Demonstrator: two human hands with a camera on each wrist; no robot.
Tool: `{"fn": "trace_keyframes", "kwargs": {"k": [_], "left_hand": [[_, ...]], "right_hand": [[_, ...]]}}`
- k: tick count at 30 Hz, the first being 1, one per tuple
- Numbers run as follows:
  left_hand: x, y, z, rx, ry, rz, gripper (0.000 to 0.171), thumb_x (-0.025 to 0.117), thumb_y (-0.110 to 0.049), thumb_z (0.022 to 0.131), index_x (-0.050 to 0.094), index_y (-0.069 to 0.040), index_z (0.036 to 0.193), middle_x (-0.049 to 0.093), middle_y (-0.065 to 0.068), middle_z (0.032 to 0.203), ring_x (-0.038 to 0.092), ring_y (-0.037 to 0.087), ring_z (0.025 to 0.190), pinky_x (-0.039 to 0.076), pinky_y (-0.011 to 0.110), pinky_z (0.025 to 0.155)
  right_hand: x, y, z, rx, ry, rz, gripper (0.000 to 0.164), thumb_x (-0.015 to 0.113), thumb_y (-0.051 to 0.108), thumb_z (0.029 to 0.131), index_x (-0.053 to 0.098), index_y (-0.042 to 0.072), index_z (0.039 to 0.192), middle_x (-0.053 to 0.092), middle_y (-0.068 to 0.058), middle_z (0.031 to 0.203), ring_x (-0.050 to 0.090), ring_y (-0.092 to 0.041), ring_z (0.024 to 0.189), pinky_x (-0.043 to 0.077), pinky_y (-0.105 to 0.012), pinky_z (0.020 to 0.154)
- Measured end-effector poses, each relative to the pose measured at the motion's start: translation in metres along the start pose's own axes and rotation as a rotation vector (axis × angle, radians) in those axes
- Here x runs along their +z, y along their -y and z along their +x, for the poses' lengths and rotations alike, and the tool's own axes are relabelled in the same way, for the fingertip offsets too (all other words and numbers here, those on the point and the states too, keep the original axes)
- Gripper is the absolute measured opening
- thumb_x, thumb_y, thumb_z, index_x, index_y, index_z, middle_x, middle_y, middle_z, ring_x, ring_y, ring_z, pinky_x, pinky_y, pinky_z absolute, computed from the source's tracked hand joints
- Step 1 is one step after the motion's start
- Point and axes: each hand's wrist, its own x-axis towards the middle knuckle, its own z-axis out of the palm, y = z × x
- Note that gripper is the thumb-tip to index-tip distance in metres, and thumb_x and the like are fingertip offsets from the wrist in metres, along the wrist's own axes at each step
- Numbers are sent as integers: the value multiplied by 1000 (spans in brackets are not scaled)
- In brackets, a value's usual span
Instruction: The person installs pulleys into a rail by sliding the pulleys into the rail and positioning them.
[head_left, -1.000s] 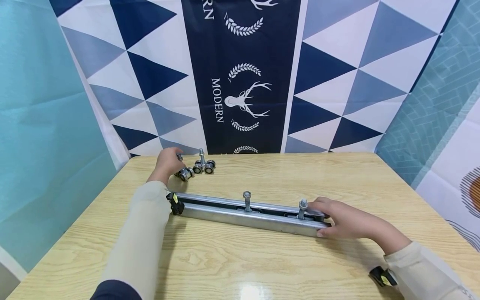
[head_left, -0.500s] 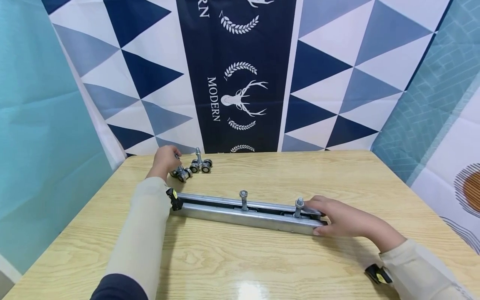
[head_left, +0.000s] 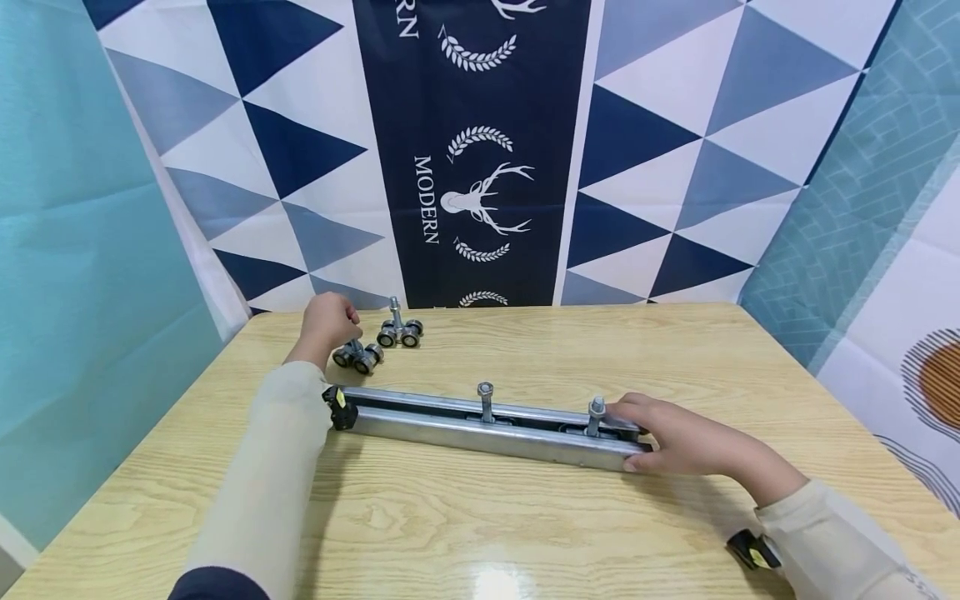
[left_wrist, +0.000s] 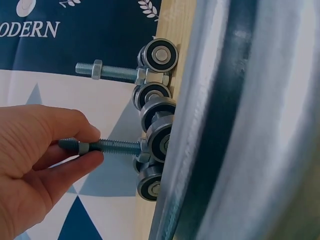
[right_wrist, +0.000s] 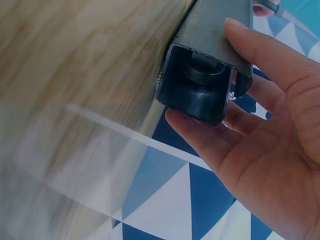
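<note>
A slotted metal track (head_left: pixel 450 425) lies across the table, with two upright bolts, a middle one (head_left: pixel 486 403) and a right one (head_left: pixel 596 417), standing out of its slot. My right hand (head_left: pixel 686 437) grips the track's right end; the right wrist view shows thumb and fingers around the hollow end (right_wrist: pixel 195 85), a roller wheel inside. Beyond the track's left end, my left hand (head_left: pixel 328 323) pinches the threaded bolt (left_wrist: pixel 117 146) of a roller trolley (head_left: pixel 358 357) between thumb and fingers. A second roller trolley (head_left: pixel 400 332) stands beside it, bolt upright.
The wooden table (head_left: pixel 465 525) ends at the back against a patterned cloth (head_left: pixel 480 167). Teal cloth (head_left: pixel 97 250) hangs on the left. A black wrist camera (head_left: pixel 341 408) on the left sleeve overlaps the track's left end in the head view.
The left hand's trolley has turned and shifted slightly, coming a little apart from the other trolley. The right hand stays on the track's end. The head view has shifted slightly.
</note>
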Motion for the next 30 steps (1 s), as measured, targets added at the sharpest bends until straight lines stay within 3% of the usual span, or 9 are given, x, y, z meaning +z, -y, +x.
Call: {"fn": "trace_keyframes", "kwargs": {"k": [12,21,30], "left_hand": [[-15,7,-13,26,-26,24,17,70,-10,81,63,-8,66,61,5,67,55,27,70,47,47,79],[-41,22,-27,-2,-130,-4,12,72,-14,80,67,-4,75,64,8,71,57,29,73,46,48,75],[-65,40,-40,-12,-152,3,13,72,-15,78,69,-2,78,64,7,70,56,31,76,45,50,75]], "right_hand": [[1,1,0,8,-2,-3,60,75,25,86,53,-3,134,55,-14,125,57,-29,110,50,-46,86],[-1,0,1,14,-1,-13,59,76,22,85,53,-3,134,56,-11,124,57,-26,109,50,-45,86],[0,0,1,3,-4,-5,61,76,25,85,53,-4,134,55,-14,125,57,-28,109,50,-45,86]]}}
